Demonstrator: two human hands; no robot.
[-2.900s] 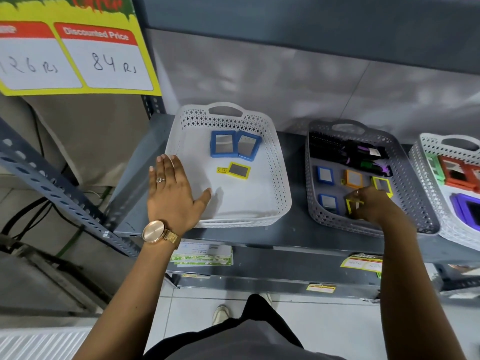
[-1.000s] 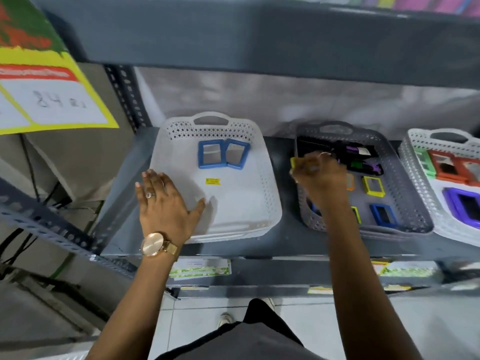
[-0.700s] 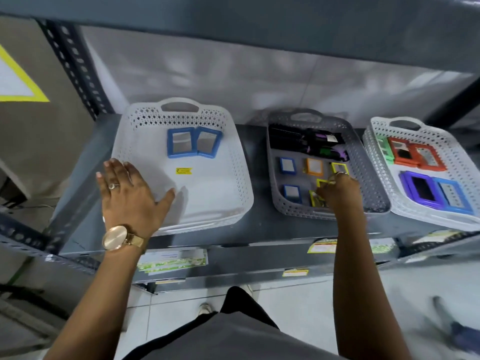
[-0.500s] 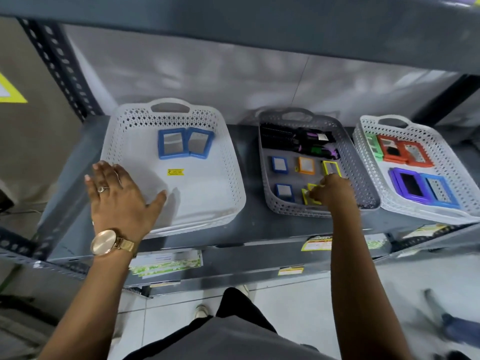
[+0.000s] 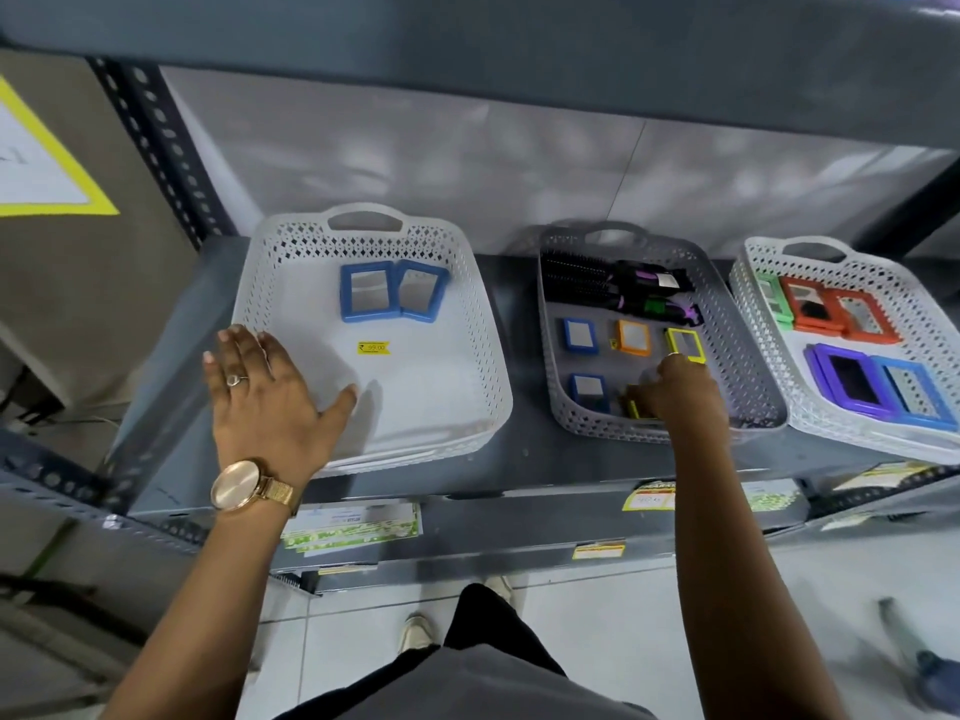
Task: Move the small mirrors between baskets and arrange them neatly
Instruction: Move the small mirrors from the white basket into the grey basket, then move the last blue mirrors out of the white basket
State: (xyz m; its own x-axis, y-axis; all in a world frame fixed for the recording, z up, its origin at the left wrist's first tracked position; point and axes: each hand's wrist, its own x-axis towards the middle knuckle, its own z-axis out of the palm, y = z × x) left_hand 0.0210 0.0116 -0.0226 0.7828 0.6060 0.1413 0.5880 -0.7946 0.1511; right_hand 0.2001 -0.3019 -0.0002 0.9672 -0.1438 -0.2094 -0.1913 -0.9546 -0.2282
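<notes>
My left hand lies flat, fingers apart, on the front left corner of the white basket. That basket holds two blue-framed mirrors side by side at the back and a loose yellow price sticker. My right hand is inside the grey basket, fingers curled on a small yellow mirror at its front, mostly hidden under the hand. Around it lie small mirrors: blue, orange, yellow and a second blue one.
Black hair brushes fill the back of the grey basket. A second white basket at the right holds larger green, orange, purple and blue mirrors. All stand on a grey metal shelf with another shelf close above.
The small yellow mirror that lay in the white basket is gone from it. My right hand crossed over and came down into the front of the grey basket. My left hand stayed put.
</notes>
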